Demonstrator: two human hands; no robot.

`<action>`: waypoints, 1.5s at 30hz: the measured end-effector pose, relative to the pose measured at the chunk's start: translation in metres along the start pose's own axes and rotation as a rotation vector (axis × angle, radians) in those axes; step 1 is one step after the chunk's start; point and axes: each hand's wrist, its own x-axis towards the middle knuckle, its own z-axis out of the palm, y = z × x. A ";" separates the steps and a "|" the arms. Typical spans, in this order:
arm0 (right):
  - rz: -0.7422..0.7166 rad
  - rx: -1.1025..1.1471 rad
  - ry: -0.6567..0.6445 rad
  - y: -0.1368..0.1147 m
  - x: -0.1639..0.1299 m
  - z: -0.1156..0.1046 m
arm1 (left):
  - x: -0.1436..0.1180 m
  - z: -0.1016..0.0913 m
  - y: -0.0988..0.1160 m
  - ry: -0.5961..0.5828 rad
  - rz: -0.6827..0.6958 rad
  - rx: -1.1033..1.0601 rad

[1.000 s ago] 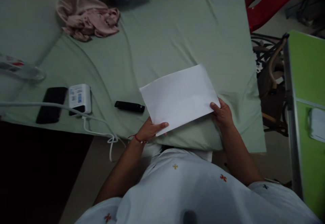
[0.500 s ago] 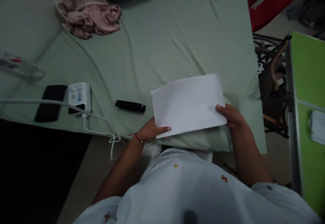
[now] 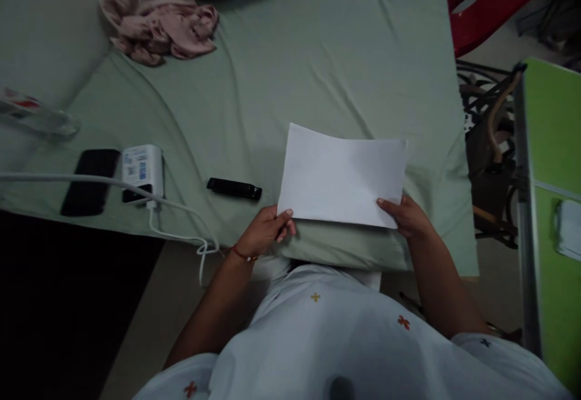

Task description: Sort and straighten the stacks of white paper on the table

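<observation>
A white sheet of paper (image 3: 342, 176), perhaps more than one layer, is held above the near edge of the cloth-covered table. My left hand (image 3: 265, 230) pinches its lower left corner, thumb on top and fingers underneath. At the lower right corner my right hand (image 3: 408, 213) grips it the same way, thumb lying on the face. The paper bends slightly along its top edge. Just left of the paper, a black stapler-like object (image 3: 234, 189) rests on the cloth, nearest to my left hand.
A pale green cloth (image 3: 281, 73) covers the table. On the left are a black phone (image 3: 91, 182), a white power bank (image 3: 144, 170) with a cable, and a plastic bottle (image 3: 39, 115). Pink fabric (image 3: 163, 28) lies farther back. A red chair (image 3: 494, 9) and green table (image 3: 554, 127) stand right.
The paper has tilted clockwise, its upper left corner rising and its right side dropping. My left hand has shifted slightly left and still holds the corner.
</observation>
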 end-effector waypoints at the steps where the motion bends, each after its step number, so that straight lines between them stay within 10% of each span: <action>1: -0.004 -0.029 -0.016 0.001 0.000 0.001 | -0.001 -0.002 0.001 0.011 -0.006 -0.006; 27: -0.002 -0.090 -0.088 0.009 -0.002 0.031 | -0.008 -0.026 -0.015 0.505 0.047 -0.104; 40: 0.024 -0.083 -0.104 0.013 0.012 0.052 | -0.022 -0.049 -0.035 0.983 0.359 0.548; 45: 0.006 -0.096 -0.112 0.010 0.015 0.057 | -0.018 -0.057 -0.035 0.991 0.574 0.810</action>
